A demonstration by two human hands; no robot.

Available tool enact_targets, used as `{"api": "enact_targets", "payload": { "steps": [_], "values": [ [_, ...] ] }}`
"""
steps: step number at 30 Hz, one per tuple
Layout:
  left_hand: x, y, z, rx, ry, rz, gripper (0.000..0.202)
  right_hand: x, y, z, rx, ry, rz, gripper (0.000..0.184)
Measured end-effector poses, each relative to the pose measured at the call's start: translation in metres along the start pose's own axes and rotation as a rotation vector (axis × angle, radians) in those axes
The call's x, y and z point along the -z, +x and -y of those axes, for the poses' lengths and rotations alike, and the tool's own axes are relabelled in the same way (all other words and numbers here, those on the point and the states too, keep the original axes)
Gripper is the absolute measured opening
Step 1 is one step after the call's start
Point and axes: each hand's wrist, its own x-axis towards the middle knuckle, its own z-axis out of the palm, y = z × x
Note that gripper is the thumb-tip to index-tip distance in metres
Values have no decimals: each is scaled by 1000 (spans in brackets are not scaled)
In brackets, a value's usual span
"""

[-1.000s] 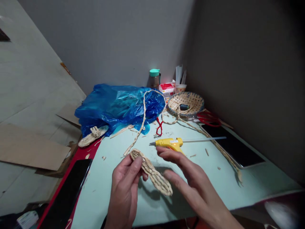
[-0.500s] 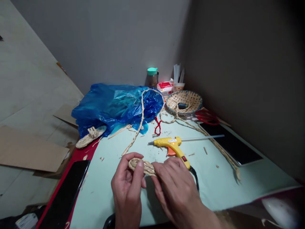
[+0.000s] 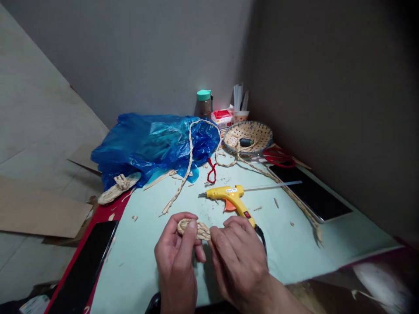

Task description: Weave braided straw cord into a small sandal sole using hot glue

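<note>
A small coiled sole of braided straw (image 3: 202, 231) is between my two hands above the front of the table. My left hand (image 3: 178, 253) grips its left end, thumb pressed on top and fingers curled behind. My right hand (image 3: 240, 253) is closed round its right end, which the fingers hide. Just beyond lies a yellow glue gun (image 3: 231, 192) with an orange trigger and a clear glue stick in its back. A straw slipper (image 3: 119, 188) with a strap rests at the left, by the blue plastic bag (image 3: 147, 144).
A long straw braid (image 3: 190, 152) loops over the bag toward a woven basket (image 3: 262, 131). A red twisted loop (image 3: 212, 171), red-handled scissors (image 3: 279, 158), a tablet (image 3: 322, 196) and a black phone (image 3: 87, 266) lie around. At the back stand a bottle (image 3: 204, 104) and a paper cup (image 3: 241, 115).
The view has shifted slightly, so the table things sit a little further left. Both hands keep their hold on the braided straw, with almost no change in grip.
</note>
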Motion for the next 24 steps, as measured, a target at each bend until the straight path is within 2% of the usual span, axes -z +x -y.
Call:
{"api": "enact_targets", "payload": {
  "steps": [5,8,12,15,19,24],
  "values": [
    [0,2,1,-52,16,36,32,4,2,-4,-69,77,32,15],
    [2,5,-1,-80,35,79,32,12,4,-8,-123,105,96,9],
    [4,5,-4,-75,62,110,30,22,6,-11,-166,76,203,28],
    [2,4,-7,-94,79,130,27,23,7,-11,-176,46,251,27],
    [0,2,-8,-81,117,159,26,18,7,-12,-123,22,232,27],
    [1,-1,-1,-30,144,123,27,17,4,-10,-46,22,178,29]
  ]
}}
